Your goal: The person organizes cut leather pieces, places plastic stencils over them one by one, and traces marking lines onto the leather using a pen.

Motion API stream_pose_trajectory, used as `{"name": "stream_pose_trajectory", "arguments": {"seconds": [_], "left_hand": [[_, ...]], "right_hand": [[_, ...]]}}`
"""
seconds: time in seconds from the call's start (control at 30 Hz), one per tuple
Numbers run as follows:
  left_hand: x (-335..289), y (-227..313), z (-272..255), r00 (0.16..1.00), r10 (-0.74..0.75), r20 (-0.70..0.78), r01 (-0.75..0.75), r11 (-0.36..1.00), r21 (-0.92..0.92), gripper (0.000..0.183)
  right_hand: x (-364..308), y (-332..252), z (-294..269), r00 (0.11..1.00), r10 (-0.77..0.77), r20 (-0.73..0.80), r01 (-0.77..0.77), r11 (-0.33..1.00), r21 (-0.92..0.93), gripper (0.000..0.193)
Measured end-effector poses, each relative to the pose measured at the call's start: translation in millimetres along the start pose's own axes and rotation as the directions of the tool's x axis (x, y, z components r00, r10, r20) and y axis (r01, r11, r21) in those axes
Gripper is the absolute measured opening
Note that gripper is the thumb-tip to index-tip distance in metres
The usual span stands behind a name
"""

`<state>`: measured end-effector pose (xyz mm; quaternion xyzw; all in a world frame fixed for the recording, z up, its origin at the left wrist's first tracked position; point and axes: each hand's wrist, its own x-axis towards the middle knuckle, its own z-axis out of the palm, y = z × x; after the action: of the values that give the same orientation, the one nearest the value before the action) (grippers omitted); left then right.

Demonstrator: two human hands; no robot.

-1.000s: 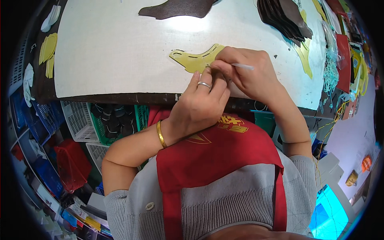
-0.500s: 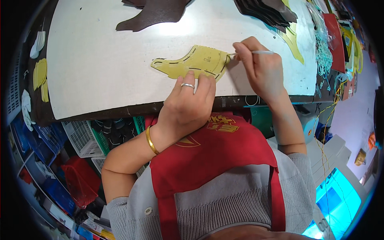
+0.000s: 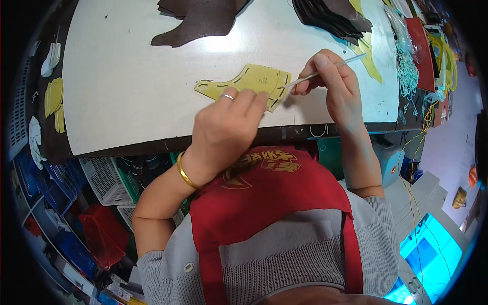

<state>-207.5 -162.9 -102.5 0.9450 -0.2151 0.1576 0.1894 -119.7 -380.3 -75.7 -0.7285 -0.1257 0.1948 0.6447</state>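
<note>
A yellow shoe-part template (image 3: 256, 79) with dark dashed slots along its edges is on the white tabletop. My left hand (image 3: 226, 124), with a ring and a gold bangle, has its fingers bent over the template's near edge and grips it; the thumb is hidden. Between the thumb and fingers of my right hand (image 3: 333, 84) is a thin pale pen (image 3: 351, 59), slanted, its tip at the template's right end. Whether anything lies under the template is hidden.
Dark brown leather pieces (image 3: 203, 20) lie at the far side, with a stack of more leather (image 3: 330, 18) to their right. Another yellow template (image 3: 373, 66) sits beside that stack. Pale green cord (image 3: 408, 71) hangs at the right edge; yellow pieces (image 3: 54, 96) lie at the left.
My left hand's fingers have curled at the template's near edge, and the template has shifted slightly. My right hand has tilted the pen upward, its tip moving a little left and toward me.
</note>
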Motion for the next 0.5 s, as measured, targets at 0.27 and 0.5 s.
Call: {"name": "stream_pose_trajectory", "arguments": {"seconds": [0.27, 0.5], "left_hand": [[15, -7, -20, 0.695, -0.178, 0.697, 0.681, -0.149, -0.717, 0.025], [16, 5, -23, 0.689, -0.237, 0.685, 0.680, -0.118, -0.724, 0.026]], "right_hand": [[2, 14, -1, 0.949, -0.172, 0.263, 0.090, 0.950, 0.299, 0.029], [-3, 8, -2, 0.952, -0.204, 0.227, 0.163, 0.969, 0.188, 0.028]]}}
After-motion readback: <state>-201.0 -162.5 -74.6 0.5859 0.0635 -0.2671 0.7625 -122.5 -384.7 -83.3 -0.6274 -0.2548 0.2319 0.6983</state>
